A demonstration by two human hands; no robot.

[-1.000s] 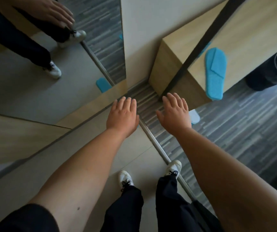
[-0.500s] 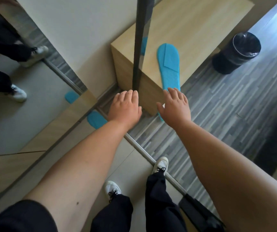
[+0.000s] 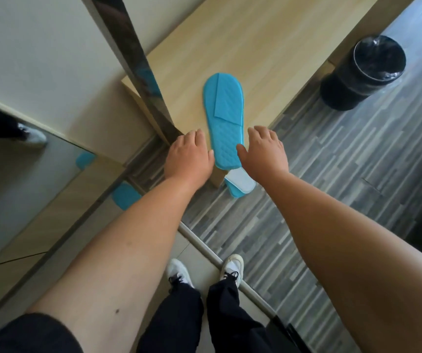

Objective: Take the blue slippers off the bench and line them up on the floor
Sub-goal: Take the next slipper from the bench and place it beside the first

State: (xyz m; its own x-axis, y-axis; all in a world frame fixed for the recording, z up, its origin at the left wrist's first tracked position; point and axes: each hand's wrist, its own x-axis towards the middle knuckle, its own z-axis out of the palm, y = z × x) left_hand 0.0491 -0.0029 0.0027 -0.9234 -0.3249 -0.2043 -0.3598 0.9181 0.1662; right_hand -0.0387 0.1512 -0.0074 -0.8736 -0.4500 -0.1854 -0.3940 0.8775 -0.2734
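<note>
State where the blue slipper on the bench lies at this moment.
In the head view, the blue slipper lies flat on the wooden bench, heel at its near edge, between the left hand and right hand.

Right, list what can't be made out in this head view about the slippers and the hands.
- Blue slipper on the bench: its heel end is covered by the left hand and right hand; whether they touch it is unclear.
- Second slipper: only its pale-soled tip shows on the floor; the bench corner and right hand hide the rest.
- Palms: turned away from the camera.
</note>
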